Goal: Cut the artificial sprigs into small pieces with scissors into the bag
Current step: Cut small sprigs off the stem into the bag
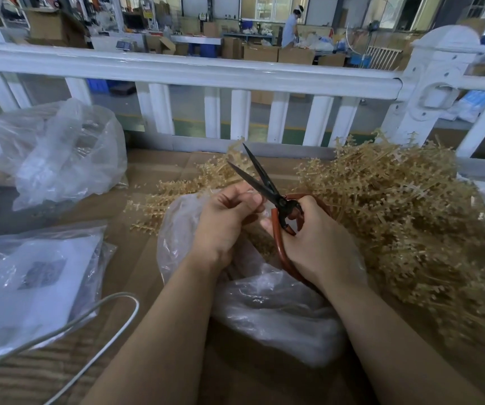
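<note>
Far left: bulging clear bag [60, 153] on the counter [136, 258], contents unclear. Below it, flat packet [33, 285] in clear film with a grey printed patch; print too blurred to read. White cable [89, 314] looping across the near left.

Centre: open clear plastic bag [264, 302] lying under both hands, some tan cuttings visible inside. Left hand [223, 220] directly above the bag mouth, fingers curled, pinching something small at thumb and forefinger, probably a sprig stub; the piece itself mostly hidden.

Right of centre: right hand [317, 244] gripping the red-handled scissors [276, 206], fingers through the loops, black blades parted and pointing up and away.

Right: large heap of tan artificial sprigs [405, 223] on the counter, a few loose ones [177, 194] beyond the bag.

Advice for the cut in hand: feed stub deep between blades near the pivot, keep fingertips clear, snip directly over the opening so pieces drop in.

No brand or legible writing anywhere.
</note>
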The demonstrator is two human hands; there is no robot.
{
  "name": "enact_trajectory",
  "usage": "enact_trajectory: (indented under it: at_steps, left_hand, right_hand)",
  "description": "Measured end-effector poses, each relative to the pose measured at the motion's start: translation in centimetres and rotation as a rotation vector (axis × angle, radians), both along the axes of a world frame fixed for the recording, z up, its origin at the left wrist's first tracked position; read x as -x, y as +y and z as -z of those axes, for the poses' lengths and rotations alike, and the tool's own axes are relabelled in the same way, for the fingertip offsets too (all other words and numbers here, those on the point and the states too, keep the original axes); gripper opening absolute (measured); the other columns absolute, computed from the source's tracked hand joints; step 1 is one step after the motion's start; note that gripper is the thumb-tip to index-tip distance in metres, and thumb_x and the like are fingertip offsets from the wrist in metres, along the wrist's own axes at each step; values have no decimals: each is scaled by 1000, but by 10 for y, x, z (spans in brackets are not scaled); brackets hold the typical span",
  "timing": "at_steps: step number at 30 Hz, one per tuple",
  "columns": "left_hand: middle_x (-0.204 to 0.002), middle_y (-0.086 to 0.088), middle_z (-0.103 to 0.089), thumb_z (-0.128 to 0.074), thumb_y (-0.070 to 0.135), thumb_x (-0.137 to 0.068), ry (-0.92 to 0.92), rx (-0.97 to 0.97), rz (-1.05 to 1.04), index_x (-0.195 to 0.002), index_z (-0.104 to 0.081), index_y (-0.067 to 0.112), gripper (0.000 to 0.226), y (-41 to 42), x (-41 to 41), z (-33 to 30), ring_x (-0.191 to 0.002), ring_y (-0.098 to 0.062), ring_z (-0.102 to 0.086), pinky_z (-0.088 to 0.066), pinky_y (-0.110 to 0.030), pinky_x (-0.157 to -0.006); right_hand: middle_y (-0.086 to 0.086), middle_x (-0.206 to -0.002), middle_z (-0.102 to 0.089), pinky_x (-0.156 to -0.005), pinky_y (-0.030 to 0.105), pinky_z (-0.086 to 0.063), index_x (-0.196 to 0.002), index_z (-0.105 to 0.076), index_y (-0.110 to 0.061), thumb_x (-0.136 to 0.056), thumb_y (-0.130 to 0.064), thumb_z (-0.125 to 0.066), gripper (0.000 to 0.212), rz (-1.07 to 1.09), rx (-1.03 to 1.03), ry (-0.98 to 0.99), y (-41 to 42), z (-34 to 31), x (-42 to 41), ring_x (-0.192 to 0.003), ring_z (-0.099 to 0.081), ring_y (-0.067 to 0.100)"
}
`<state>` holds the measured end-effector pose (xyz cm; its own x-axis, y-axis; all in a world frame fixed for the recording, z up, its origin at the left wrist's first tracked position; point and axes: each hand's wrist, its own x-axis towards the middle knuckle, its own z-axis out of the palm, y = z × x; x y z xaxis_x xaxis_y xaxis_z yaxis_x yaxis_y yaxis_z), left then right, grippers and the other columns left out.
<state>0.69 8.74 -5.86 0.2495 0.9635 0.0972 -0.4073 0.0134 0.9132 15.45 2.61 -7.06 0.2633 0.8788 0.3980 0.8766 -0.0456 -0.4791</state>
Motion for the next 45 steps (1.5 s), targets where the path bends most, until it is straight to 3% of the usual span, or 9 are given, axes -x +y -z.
enact_trajectory:
  at_steps: [2, 5, 8, 12, 17, 23, 29, 36, 45]
  left_hand:
    - [-83, -19, -63, -56, -8, -93, -3, -44, -19, -87, -68, 5, 18, 2, 1, 1, -81, -30, -58, -49, -49, -90]
    - [-72, 1, -67, -55, -7, -93, -44, -96, -23, -92, -71, 11, 24, 5, 4, 3, -69, -10, -60, -55, -27, -78]
    - [-72, 4, -67, -57, -5, -93, -83, -109, -18, -97, -72, 11, 22, 6, 6, 3, -68, -7, -60, -55, -21, -76]
    - [-72, 2, -63, -57, -5, -92, -127, -120, -12, -99, -71, 9, 22, 7, 7, 4, -67, -7, -61, -56, -21, -73]
    - [-78, 5, -72, -56, -5, -92, -147, -123, -11, -106, -70, 14, 28, 8, 9, 2, -72, -5, -65, -55, -20, -74]
    - [-83, -1, -74, -56, -7, -91, -121, -136, -12, -100, -70, 10, 24, 7, 11, -1, -83, -15, -65, -55, -26, -80]
    - [-79, -5, -71, -62, -2, -79, -194, -141, 20, -92, -73, 9, 20, 3, 10, -3, -76, -12, -67, -57, -23, -75]
    - [-76, -1, -73, -63, 1, -75, -222, -152, 47, -90, -68, 4, 16, 4, 11, -2, -72, -10, -68, -57, -21, -74]
    - [-73, 0, -72, -60, -2, -78, -248, -174, 87, -89, -63, 1, 12, 3, 13, -4, -69, -9, -67, -56, -21, -74]
  right_hand:
    - [-17, -85, -61, -57, 31, -46, -95, -43, -39, -72, -96, -37, 61, 18, -28, -31, 0, 2, 0, -72, -59, 12]
    - [-18, -87, -61, -60, 35, -53, -97, -44, -40, -74, -96, -36, 62, 27, -29, -30, -1, 4, 0, -74, -62, 13]
    - [-19, -87, -60, -63, 39, -58, -96, -43, -39, -77, -94, -37, 58, 17, -28, -17, -2, 4, -1, -73, -63, 11]
    - [-20, -87, -58, -63, 40, -58, -96, -41, -39, -75, -95, -35, 60, 14, -2, -9, -5, 4, -1, -75, -63, 11]
    - [-20, -93, -56, -66, 39, -58, -101, -42, -39, -73, -94, -37, 63, -22, 21, -19, -5, 2, -1, -79, -62, 11]
    - [-21, -93, -57, -62, 33, -54, -100, -44, -41, -72, -94, -41, 60, -46, 3, -44, -7, 0, -1, -79, -60, 7]
    - [-22, -84, -58, -54, 26, -45, -92, -39, -41, -65, -103, -29, 68, -24, 17, -21, -6, 2, -1, -70, -57, -1]
    - [-22, -69, -58, -54, 28, -48, -89, -40, -46, -65, -104, -28, 64, -19, -7, -35, -6, 4, -1, -64, -55, -3]
    - [-26, -73, -57, -56, 25, -47, -93, -44, -44, -66, -104, -23, 70, -51, -33, -51, -8, 2, 0, -65, -53, -6]
